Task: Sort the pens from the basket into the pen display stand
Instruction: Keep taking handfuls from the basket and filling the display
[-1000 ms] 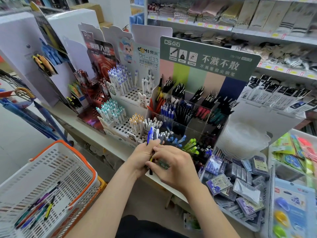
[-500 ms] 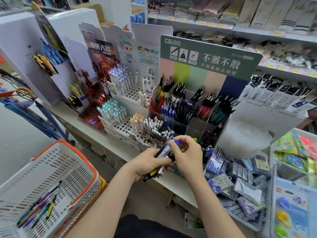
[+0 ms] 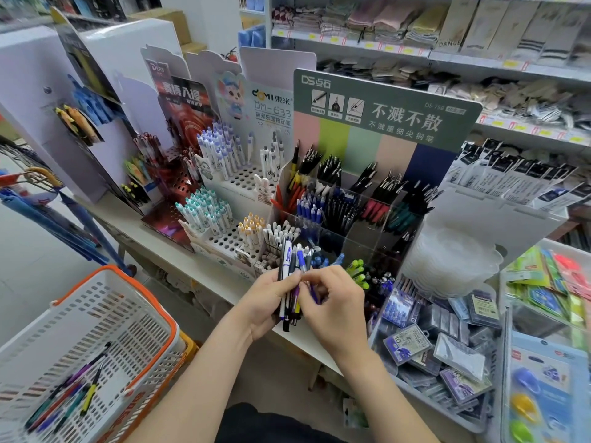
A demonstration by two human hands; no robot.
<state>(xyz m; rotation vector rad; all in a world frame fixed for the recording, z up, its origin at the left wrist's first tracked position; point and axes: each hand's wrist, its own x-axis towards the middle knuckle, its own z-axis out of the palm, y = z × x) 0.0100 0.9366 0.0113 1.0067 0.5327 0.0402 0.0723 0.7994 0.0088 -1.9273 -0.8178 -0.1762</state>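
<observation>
The bundle of pens [image 3: 289,282] stands roughly upright in the left hand [image 3: 263,303]. Its fingers curl round the barrels low down, leaving caps and clips fanned above the knuckles. Held that way, each colour and type can be read at a glance.

The right hand [image 3: 337,303] meets the bundle from the other side. Its thumb and fingertips [image 3: 305,278] pinch one blue-purple barrel within the bundle, apparently to draw it free of its neighbours. Exactly which pen is caught is hard to tell.

Just beyond both hands rises the pen display stand [image 3: 361,225], its clear compartments filled by colour. The bundle is thus held close in front of the slots it must feed, and a singled-out pen would need only a short reach forward.

Down and to the outside of the left hand sits the basket [image 3: 150,302], well apart. Loose pens [image 3: 68,399] lie on its floor, so the sorting seems far from finished.
</observation>
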